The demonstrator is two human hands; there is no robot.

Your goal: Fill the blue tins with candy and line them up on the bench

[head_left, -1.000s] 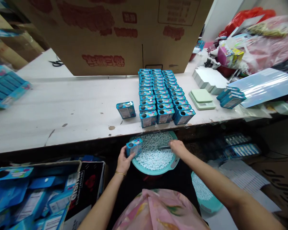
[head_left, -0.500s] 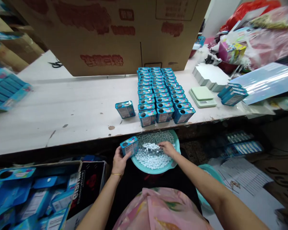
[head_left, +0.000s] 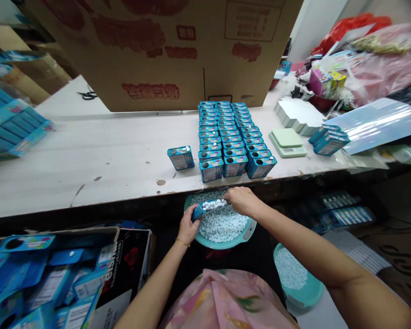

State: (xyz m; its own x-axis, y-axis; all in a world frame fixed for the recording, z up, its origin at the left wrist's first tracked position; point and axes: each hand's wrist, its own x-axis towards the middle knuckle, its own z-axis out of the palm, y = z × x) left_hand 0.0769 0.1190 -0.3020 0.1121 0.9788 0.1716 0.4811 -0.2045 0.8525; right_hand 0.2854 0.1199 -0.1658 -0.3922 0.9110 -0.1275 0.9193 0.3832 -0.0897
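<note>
Fingers: our left hand (head_left: 188, 225) grips a blue rectangular box (head_left: 198, 212), our right hand (head_left: 243, 201) a pellet-heaped scoop (head_left: 216, 204).
Below our hands: round turquoise plastic basin (head_left: 221, 245).
Front edge: worn white table (head_left: 133, 167), just beyond.
Gap: between lone blue box (head_left: 181, 159) and blue-box rows (head_left: 230, 139).

left hand (head_left: 187, 226) partly hides blue box (head_left: 198, 212)

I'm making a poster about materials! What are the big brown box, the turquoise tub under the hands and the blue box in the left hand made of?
Brown box: likely cardboard, dull, with red printing.
Turquoise tub: probably plastic, smooth and evenly coloured.
Blue box: maybe thin card, judging by its flat side; finish unclear.
</note>
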